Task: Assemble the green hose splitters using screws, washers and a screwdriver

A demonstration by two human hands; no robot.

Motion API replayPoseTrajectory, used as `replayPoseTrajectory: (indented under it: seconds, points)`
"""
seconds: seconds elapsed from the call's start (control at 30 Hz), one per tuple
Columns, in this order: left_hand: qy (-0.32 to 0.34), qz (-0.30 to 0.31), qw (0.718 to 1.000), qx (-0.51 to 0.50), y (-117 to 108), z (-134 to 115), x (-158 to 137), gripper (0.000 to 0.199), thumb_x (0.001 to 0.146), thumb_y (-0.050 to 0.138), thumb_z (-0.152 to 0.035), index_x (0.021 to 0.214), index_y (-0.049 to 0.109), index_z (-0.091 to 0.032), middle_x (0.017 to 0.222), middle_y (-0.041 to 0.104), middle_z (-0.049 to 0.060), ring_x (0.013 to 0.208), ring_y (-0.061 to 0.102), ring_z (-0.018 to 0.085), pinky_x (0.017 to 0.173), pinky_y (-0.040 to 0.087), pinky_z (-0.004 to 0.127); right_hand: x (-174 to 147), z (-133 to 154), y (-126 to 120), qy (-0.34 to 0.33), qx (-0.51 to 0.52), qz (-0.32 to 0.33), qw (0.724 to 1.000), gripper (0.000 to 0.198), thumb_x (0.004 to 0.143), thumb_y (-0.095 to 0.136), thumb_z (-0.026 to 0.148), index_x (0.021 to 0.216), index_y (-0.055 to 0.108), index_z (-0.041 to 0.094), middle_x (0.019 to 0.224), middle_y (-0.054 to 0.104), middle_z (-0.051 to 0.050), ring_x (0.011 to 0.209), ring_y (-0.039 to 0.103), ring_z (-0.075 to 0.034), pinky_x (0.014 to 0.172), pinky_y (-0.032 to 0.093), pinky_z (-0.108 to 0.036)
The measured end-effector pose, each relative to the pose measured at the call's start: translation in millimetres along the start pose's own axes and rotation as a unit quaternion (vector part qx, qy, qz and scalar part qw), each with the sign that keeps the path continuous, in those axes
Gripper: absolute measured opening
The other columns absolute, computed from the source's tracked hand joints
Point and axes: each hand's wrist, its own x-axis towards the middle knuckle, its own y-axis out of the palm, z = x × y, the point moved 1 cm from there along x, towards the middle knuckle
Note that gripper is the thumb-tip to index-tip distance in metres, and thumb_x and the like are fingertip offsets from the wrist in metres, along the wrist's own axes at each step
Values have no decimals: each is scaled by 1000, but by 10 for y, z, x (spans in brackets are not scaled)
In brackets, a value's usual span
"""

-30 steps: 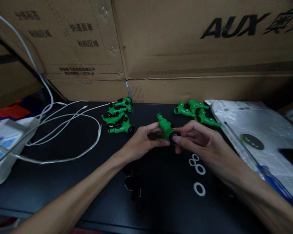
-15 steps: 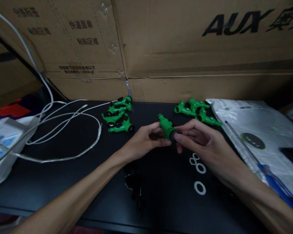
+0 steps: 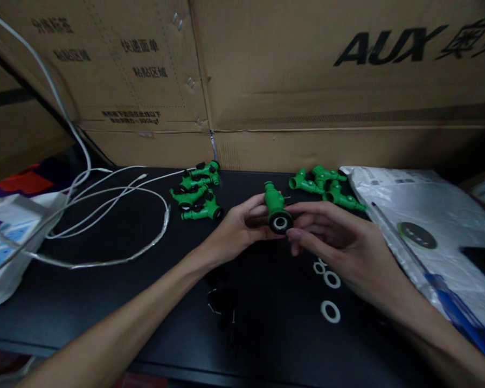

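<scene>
A green plastic hose fitting (image 3: 274, 200) is held above the black table, its round end tilted toward me. That end wears a black collar (image 3: 272, 222) with a pale ring visible inside. My left hand (image 3: 242, 226) grips the fitting from the left, fingers behind it. On the other side, my right hand (image 3: 339, 229) has its index finger along the fitting and its thumb by the collar's edge. Below my right hand lie several white washers (image 3: 324, 311). Small black parts with thin metal wires (image 3: 222, 302), hard to make out, sit in the shadow nearer me.
Several green fittings with black parts (image 3: 198, 193) lie back left; plain green fittings (image 3: 339, 196) lie back right. A blue-handled screwdriver (image 3: 456, 307) rests on a silvery bag (image 3: 388, 186). White cables (image 3: 117, 264) loop at left. A cardboard box (image 3: 267, 81) stands behind.
The fitting has turned so its collared end faces me, uncovering the opening. My right thumb has shifted off the collar's face to its lower right edge.
</scene>
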Motion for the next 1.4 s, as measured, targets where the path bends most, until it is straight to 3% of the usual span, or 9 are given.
replayPoseTrajectory:
  seconds: [0.13,0.3,0.57,0.83,1.2,1.4]
  points:
    - [14,10,1000,7,-10,-12,-10,73,74,85,-17,141,57,-21,135,69,11,126,63,29,105,49,39,4,27,-4,5,-4,11,1000,31,91,72,32,119,64,22,82,74,-2,71,74,-16,70,63,-28]
    - [7,37,999,20,-5,-9,-25,72,79,83,-26,146,55,-26,134,70,8,126,63,29,104,48,41,32,36,-14,10,-7,3,1000,24,89,74,35,105,63,20,83,76,-4,72,75,-17,69,64,-28]
    - [14,-2,992,129,-63,28,-14,83,79,83,-33,153,47,-25,127,73,9,114,66,30,95,48,39,46,-16,-35,83,71,57,992,23,93,69,35,95,50,22,79,76,-3,71,75,-16,67,62,-28]
    - [30,-12,978,208,-83,7,-25,79,81,82,-38,151,49,-22,127,73,10,115,64,31,94,48,40,23,-47,-21,64,43,42,996,24,92,69,38,91,52,21,77,73,-3,69,72,-15,67,60,-27]
    - [7,51,987,154,-63,-5,-9,68,83,79,-30,147,55,-23,122,74,8,115,66,27,96,50,36,34,-27,-30,140,94,48,985,32,88,75,39,87,49,21,76,73,-1,68,73,-15,68,60,-28]
    - [-17,74,988,132,-57,-28,-30,64,83,79,-30,143,57,-22,124,72,8,118,65,27,99,49,38,30,-35,-23,149,129,58,979,30,87,77,35,86,51,20,75,74,0,66,73,-14,66,60,-27]
